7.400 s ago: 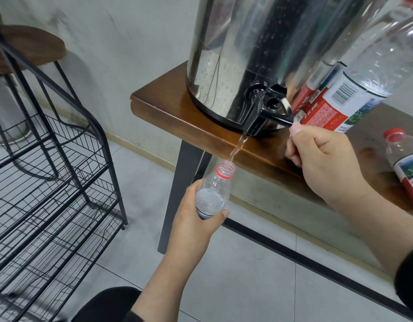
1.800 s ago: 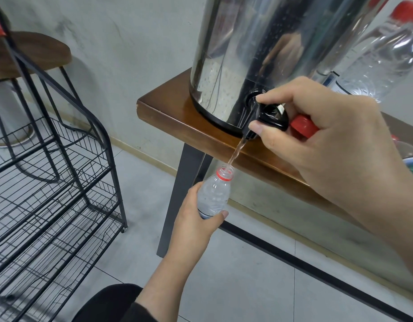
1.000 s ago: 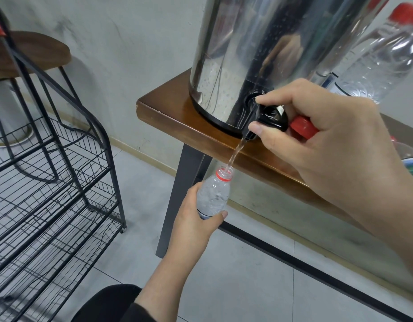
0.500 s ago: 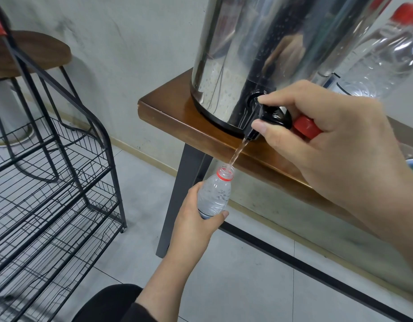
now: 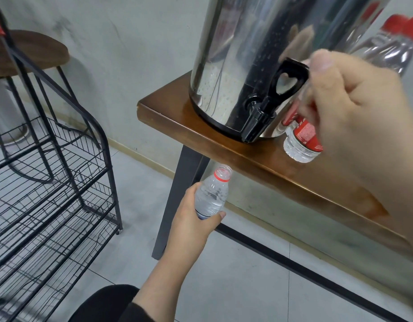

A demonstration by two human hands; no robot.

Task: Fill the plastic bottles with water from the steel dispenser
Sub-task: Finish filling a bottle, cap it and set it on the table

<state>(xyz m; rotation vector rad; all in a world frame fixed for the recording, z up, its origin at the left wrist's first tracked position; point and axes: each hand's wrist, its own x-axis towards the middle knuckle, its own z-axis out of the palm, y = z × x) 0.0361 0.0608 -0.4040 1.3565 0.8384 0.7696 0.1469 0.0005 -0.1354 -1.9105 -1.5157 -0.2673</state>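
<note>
No water ran from the black plastic tap (image 5: 256,125) of the tall polished steel dispenser (image 5: 247,54), and its black looped lever (image 5: 286,82) stood upright, so the flow looked shut off. The small clear plastic bottle with a red neck ring (image 5: 212,194) appeared full almost to the shoulder, uncapped, its mouth open. It hung in the air below the front edge of the brown wooden table (image 5: 224,145), under the tap and slightly toward the table's left corner. By my judgement this bottle's filling was done; capping it and setting it down remained.

The left hand (image 5: 193,224) wrapped fingers and thumb around the bottle's lower body, holding it upright with a slight tilt. The right hand (image 5: 363,117) was close to the camera and blurred; its fingers were bent beside the lever's top. A trace of red showed at the fingers, possibly a cap, but I could not tell whether the hand pinched anything or touched the lever.

On the table, just right of the dispenser's base, lay a red-labelled clear bottle (image 5: 302,145) with water visible in its bottom end. Behind the right hand, toward the table's far edge, two red-capped clear bottles (image 5: 391,45) stood; their contents were not readable. How many bottles were left to fill could not be judged.
</note>
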